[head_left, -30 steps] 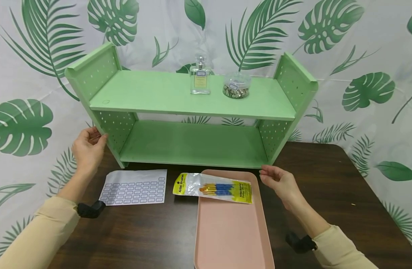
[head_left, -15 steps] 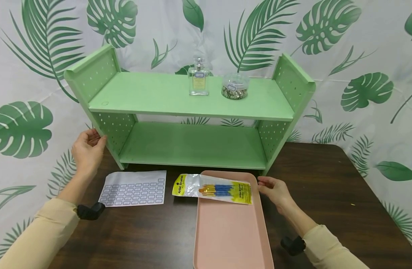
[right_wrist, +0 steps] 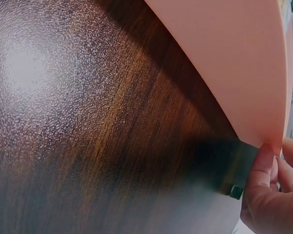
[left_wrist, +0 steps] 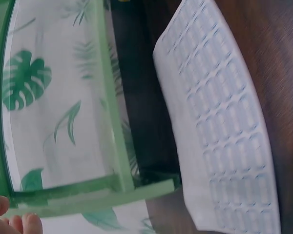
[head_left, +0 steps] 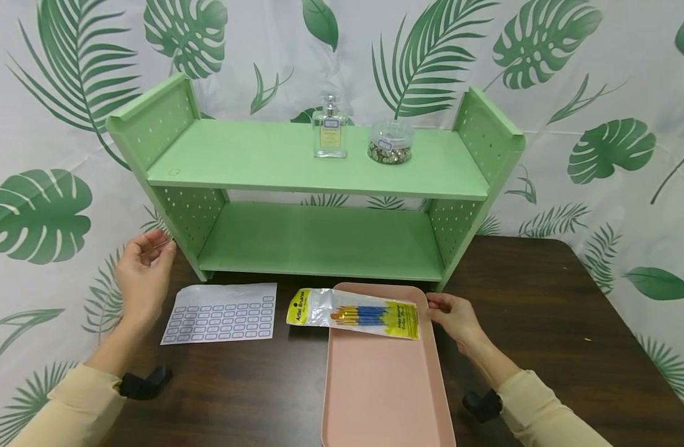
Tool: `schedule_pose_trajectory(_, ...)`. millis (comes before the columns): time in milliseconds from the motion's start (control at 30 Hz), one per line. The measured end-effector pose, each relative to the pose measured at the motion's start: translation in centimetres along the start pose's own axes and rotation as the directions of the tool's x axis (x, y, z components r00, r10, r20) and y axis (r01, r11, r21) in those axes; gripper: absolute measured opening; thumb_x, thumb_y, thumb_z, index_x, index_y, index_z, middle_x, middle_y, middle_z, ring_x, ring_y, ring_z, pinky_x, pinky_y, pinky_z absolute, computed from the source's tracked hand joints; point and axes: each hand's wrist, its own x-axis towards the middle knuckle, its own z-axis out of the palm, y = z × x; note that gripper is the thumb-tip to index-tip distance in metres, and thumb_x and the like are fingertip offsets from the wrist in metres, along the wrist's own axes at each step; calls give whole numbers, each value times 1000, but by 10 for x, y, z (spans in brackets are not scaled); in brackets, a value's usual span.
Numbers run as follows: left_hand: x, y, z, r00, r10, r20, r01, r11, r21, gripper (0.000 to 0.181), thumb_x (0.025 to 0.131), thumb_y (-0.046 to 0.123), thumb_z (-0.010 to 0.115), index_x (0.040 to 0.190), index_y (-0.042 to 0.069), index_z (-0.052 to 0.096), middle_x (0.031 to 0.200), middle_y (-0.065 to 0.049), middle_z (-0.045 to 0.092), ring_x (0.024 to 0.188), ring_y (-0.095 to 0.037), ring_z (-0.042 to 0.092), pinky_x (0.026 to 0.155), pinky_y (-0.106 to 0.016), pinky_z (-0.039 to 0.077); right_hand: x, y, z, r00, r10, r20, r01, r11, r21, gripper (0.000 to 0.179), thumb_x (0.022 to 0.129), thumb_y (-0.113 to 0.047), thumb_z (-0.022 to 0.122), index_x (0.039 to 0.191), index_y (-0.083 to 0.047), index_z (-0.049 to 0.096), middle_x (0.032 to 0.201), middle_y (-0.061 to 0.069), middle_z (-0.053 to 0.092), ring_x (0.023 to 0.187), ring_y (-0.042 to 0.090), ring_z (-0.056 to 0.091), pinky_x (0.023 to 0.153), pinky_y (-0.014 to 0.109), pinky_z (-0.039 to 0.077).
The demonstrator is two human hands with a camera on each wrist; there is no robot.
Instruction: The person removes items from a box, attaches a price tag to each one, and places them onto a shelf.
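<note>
My right hand (head_left: pixel 456 320) pinches the rim of a long pink tray (head_left: pixel 383 397) near its far right corner. In the right wrist view, the thumb and fingers meet at the edge of the tray (right_wrist: pixel 244 63). A clear packet of artist brushes (head_left: pixel 355 313), with yellow ends and blue handles, lies across the tray's far part and sticks out over its left rim. Just left of the green two-tier shelf (head_left: pixel 319 239), my left hand (head_left: pixel 143 273) is raised with its fingers loosely bent. The left fingertips (left_wrist: pixel 31 224) overlap the shelf's edge in the left wrist view.
On the upper tier stand a perfume bottle (head_left: pixel 330 133) and a round clear jar (head_left: pixel 390 144) of small shiny pieces, each bearing a label. A sheet of labels (head_left: pixel 219 313) lies on the dark wooden table (head_left: pixel 236 391). Leaf-patterned cloth (head_left: pixel 610 81) hangs behind the shelf.
My right hand has gone from the shelf's lower right corner to the tray's rim. My left hand has drawn slightly down and away from the shelf's left side.
</note>
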Motion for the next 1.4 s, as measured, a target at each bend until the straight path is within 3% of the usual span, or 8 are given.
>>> schedule_pose_trajectory(133, -21, 3, 3, 992, 28, 121, -32, 999, 33, 22, 86, 2, 64, 107, -1, 60, 91, 20, 59, 79, 7, 57, 71, -5, 45, 1, 1, 0, 1000, -8, -11, 8, 1000, -17, 36, 87, 6, 56, 121, 16, 51, 108, 28, 59, 84, 6, 53, 70, 13, 48)
schedule_pose_trajectory(233, -38, 5, 10, 966, 34, 257, -48, 998, 50, 26, 86, 5, 65, 111, -2, 61, 97, 9, 65, 80, 9, 57, 70, -6, 46, 2, 2, 0, 1000, -7, -15, 7, 1000, -25, 36, 87, 7, 56, 121, 16, 52, 107, 28, 59, 83, 5, 53, 69, 13, 48)
schedule_pose_trajectory(400, -66, 7, 27, 877, 46, 478, -23, 998, -55, 30, 86, 3, 65, 114, -6, 58, 112, -22, 62, 88, 9, 58, 76, -10, 48, 1, 2, 3, 1000, -13, -21, 13, 1000, -19, 35, 86, 8, 57, 119, 17, 53, 105, 28, 60, 84, 9, 54, 69, 15, 48)
schedule_pose_trajectory(533, -83, 6, 40, 815, 48, 578, 21, 994, -111, 32, 84, -1, 66, 114, -8, 57, 115, -26, 60, 97, 1, 60, 84, -17, 50, 1, 3, 4, 1000, -18, -26, 17, 1000, -18, 35, 85, 9, 57, 119, 17, 53, 105, 28, 59, 84, 9, 54, 69, 14, 48)
schedule_pose_trajectory(767, -102, -1, 57, 714, 81, 696, -17, 995, -99, 41, 79, 0, 72, 117, -5, 58, 118, -21, 62, 113, -30, 58, 94, -33, 46, 1, 4, 3, 1000, -16, -24, 15, 999, -30, 36, 85, 8, 56, 120, 16, 53, 108, 29, 59, 85, 9, 54, 69, 14, 47)
schedule_pose_trajectory(967, -111, -10, 68, 632, 168, 757, -141, 985, -101, 45, 75, 0, 76, 116, -6, 59, 118, -20, 62, 116, -33, 56, 98, -40, 43, 1, 3, 2, 1000, -14, -23, 13, 999, -32, 35, 86, 7, 57, 120, 15, 53, 108, 29, 59, 86, 11, 55, 69, 14, 47)
schedule_pose_trajectory(1200, -116, -19, 77, 533, 296, 792, -384, 920, -86, 48, 71, 4, 80, 114, -1, 61, 122, -16, 61, 116, -33, 55, 93, -45, 47, 2, 3, 3, 1000, -16, -25, 15, 999, -31, 34, 86, 8, 56, 119, 15, 54, 107, 29, 59, 87, 14, 55, 69, 14, 47)
schedule_pose_trajectory(1400, -117, -24, 84, 480, 368, 796, -489, 866, -105, 48, 70, 5, 80, 114, 1, 62, 124, -17, 60, 119, -34, 53, 98, -47, 42, 1, 3, 3, 999, -18, -28, 17, 999, -30, 34, 85, 8, 55, 119, 15, 54, 107, 29, 59, 89, 16, 55, 69, 14, 47)
